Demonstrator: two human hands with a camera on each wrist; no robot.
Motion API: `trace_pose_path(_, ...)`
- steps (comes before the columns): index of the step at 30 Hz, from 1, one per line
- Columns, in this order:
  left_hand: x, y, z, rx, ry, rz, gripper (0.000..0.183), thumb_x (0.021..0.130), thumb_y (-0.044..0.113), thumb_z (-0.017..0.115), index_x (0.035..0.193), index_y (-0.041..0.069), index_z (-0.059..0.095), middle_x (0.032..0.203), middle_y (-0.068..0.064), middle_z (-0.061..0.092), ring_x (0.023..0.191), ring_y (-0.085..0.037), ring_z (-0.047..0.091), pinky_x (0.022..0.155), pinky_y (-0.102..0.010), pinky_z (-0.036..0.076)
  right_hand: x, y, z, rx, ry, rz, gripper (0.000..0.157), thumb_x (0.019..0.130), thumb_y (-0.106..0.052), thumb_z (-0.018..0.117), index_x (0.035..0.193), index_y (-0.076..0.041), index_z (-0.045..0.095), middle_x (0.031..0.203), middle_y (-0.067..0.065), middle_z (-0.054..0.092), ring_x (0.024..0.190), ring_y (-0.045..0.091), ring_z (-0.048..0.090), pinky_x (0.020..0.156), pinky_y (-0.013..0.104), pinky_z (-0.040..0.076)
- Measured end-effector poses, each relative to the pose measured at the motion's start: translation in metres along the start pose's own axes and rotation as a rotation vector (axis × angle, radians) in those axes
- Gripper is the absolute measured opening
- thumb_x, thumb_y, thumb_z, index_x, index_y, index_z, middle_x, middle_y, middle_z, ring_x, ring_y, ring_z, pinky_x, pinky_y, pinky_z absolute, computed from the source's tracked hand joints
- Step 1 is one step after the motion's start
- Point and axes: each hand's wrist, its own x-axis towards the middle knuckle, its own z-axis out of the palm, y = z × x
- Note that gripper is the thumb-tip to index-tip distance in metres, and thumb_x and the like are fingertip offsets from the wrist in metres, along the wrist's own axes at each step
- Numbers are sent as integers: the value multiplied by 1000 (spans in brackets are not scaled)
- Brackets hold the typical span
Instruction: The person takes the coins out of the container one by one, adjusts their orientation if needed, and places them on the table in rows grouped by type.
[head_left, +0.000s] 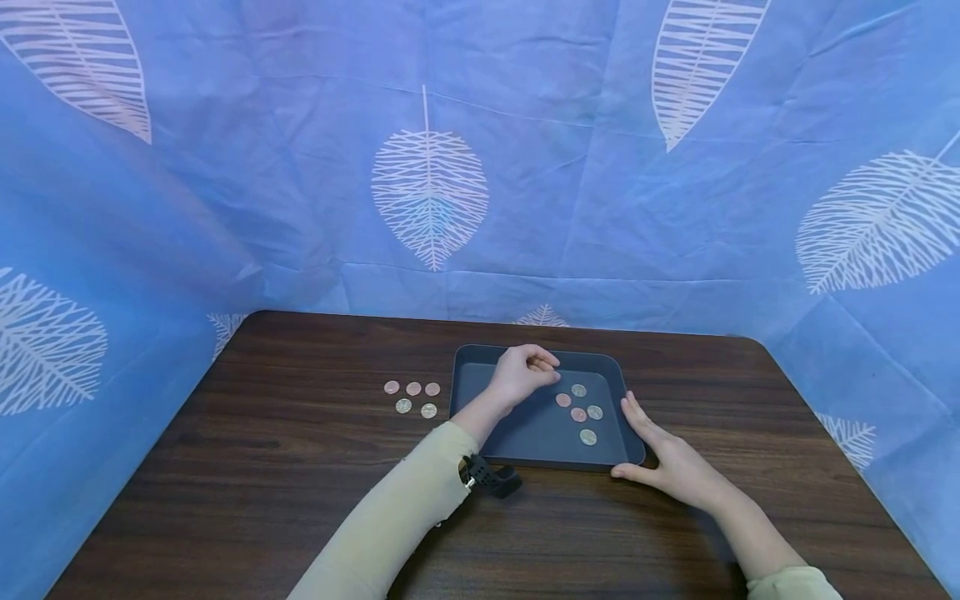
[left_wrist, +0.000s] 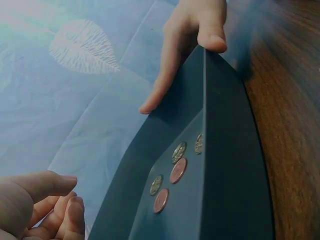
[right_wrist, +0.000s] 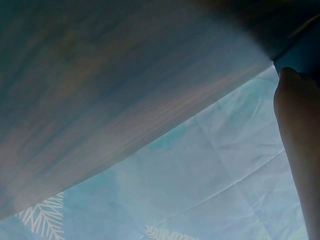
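A dark grey rectangular tray (head_left: 536,446) lies on the table, with several silver and copper-coloured coins (head_left: 579,414) towards its right side. My left hand (head_left: 525,371) is above the tray, left of these coins. Its fingers are loosely bent, and nothing shows between the thumb and fingertips (left_wrist: 67,182) in the left wrist view. At the tray's front right corner is my right hand (head_left: 678,467). Its straight fingers lie along the right side and its thumb sits at the front edge, touching the tray. The right wrist view catches only part of this hand (right_wrist: 297,115).
More coins (head_left: 413,389) lie in two short rows on the dark wooden table (head_left: 300,467), left of the tray. A black watch strap (head_left: 491,477) hangs at my left wrist. Behind the table hangs a blue cloth (head_left: 525,208) with white leaf prints.
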Motion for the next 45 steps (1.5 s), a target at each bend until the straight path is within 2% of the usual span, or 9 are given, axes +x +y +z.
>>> trace_pose_path(5,3,-2,5,18,-18,-2,20,86,5,71,104,-2,68,83,-1,63,73,-11,58,64,-24,49,1,0,0,0,-6,3,100,82,-51,68,154,-11,11,156,21,9,133,48,29,93,62,37)
trace_pose_path(9,6,-5,8,13,-6,-6,18,86,5,71,102,-1,69,82,-1,63,72,-11,58,63,-24,48,1,0,0,1,-9,11,101,82,-52,68,154,-11,10,157,20,8,133,48,28,94,62,37)
trace_pose_path(18,7,-21,13,11,12,-53,17,86,7,71,102,1,69,79,1,63,70,-10,58,65,-24,48,1,2,1,-1,-11,14,101,83,-52,68,154,-11,10,157,19,7,133,48,28,93,61,37)
trace_pose_path(31,9,-35,17,71,-9,-40,16,85,6,72,101,2,70,81,0,61,71,-11,57,64,-24,48,2,4,2,15,-17,18,103,82,-53,68,154,-11,9,157,19,6,134,48,27,95,62,36)
trace_pose_path(41,10,-39,19,170,-68,-38,32,80,21,79,107,4,69,92,-1,63,78,-9,56,70,-23,48,1,1,0,0,-16,23,101,83,-53,67,154,-11,9,157,19,6,133,49,28,93,63,37)
trace_pose_path(45,9,-38,20,240,-78,-19,31,81,20,78,105,2,70,90,-4,64,77,-9,57,69,-23,48,2,2,2,7,-22,26,102,83,-54,67,154,-10,9,158,17,4,134,48,27,94,62,36)
